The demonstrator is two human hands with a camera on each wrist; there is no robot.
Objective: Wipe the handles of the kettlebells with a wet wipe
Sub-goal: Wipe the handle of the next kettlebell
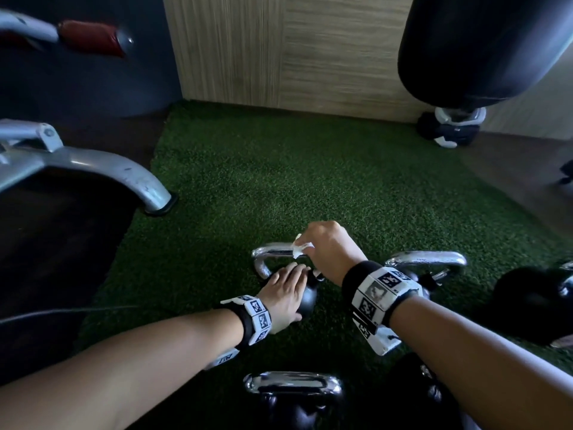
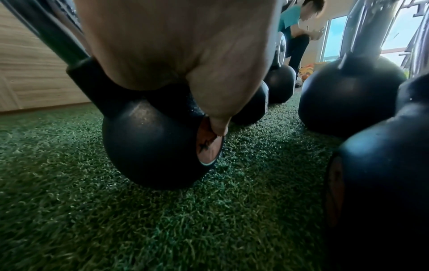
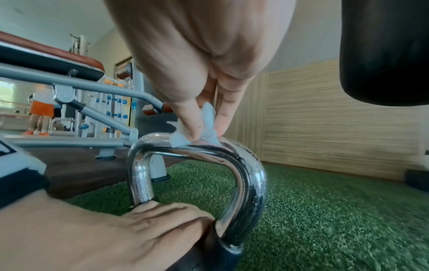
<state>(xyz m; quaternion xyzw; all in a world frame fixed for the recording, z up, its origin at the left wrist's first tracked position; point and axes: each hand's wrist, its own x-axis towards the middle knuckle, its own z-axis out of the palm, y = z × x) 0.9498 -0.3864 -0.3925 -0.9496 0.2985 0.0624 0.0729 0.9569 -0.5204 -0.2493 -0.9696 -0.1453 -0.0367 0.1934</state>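
Note:
A black kettlebell (image 1: 308, 297) with a chrome handle (image 1: 273, 250) stands on green turf (image 1: 279, 169). My right hand (image 1: 305, 246) pinches a white wet wipe (image 1: 300, 249) between thumb and fingers and holds it against the top bar of that handle. The right wrist view shows the wipe (image 3: 207, 114) bunched on the handle (image 3: 250, 183), under my right hand (image 3: 204, 132). My left hand (image 1: 286, 290) lies flat over the kettlebell's ball with straight fingers, below the handle. In the left wrist view its thumb (image 2: 216, 113) runs down the ball (image 2: 150, 143) onto an orange label.
More kettlebells stand close by: one to the right (image 1: 424, 259), one in front (image 1: 293, 383), another at far right (image 1: 527, 296). A grey bench leg (image 1: 124, 175) is at the left. A black punching bag (image 1: 483, 45) hangs at back right. A seated person (image 2: 299, 27) is behind.

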